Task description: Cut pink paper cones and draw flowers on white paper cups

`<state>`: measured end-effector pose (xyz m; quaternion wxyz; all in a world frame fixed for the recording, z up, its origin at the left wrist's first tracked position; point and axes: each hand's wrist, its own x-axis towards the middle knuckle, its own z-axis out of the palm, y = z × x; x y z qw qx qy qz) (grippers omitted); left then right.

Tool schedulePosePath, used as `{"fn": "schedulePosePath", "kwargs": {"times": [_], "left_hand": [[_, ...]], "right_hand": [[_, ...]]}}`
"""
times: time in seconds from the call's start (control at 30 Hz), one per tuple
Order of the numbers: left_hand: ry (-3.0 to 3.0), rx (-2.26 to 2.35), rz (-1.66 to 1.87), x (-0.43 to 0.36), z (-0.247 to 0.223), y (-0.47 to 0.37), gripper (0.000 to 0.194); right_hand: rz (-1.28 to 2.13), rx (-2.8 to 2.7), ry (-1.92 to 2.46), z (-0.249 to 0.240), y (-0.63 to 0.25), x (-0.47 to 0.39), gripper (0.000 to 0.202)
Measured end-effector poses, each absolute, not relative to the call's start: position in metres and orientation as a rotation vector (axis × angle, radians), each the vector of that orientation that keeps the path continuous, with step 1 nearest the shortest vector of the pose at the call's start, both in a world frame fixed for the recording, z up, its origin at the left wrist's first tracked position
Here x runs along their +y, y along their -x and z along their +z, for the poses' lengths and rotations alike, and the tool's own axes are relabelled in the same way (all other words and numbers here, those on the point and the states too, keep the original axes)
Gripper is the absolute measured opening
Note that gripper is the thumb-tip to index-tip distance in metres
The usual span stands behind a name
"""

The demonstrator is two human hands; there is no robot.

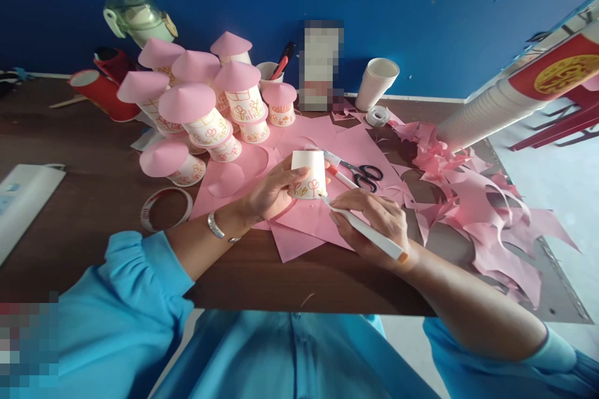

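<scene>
My left hand is closed around a small white paper cup, held upside down above pink paper sheets. Red flowers and yellowish leaves are drawn along the cup's lower rim. In my right hand is a white marker pen with an orange end, its tip at or very near that rim. Behind the cup lies a red-and-white pen; whether my left fingers touch it I cannot tell. Black-handled scissors rest on the paper just beyond my right hand.
Several decorated cups with pink cone roofs stand at the left. A tape roll lies before them. Stacked white cups and a small tape roll sit at the back. Pink scraps and a long cup stack occupy the right.
</scene>
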<state>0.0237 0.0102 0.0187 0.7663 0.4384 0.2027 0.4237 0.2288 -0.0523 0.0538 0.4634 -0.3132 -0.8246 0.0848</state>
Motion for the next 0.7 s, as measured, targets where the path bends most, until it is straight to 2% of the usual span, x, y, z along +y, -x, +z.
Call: {"fn": "schedulePosePath", "kwargs": {"times": [0.23, 0.7], "left_hand": [[-0.947, 0.439, 0.927, 0.0086, 0.0254, -0.0262, 0.039], [-0.975, 0.444, 0.934, 0.0082, 0.0207, -0.0246, 0.035]], "right_hand": [[0.279, -2.051, 0.737, 0.0480, -0.2301, -0.0523, 0.025], [0.213, -2.047, 0.771, 0.0488, -0.2294, -0.0500, 0.019]]}}
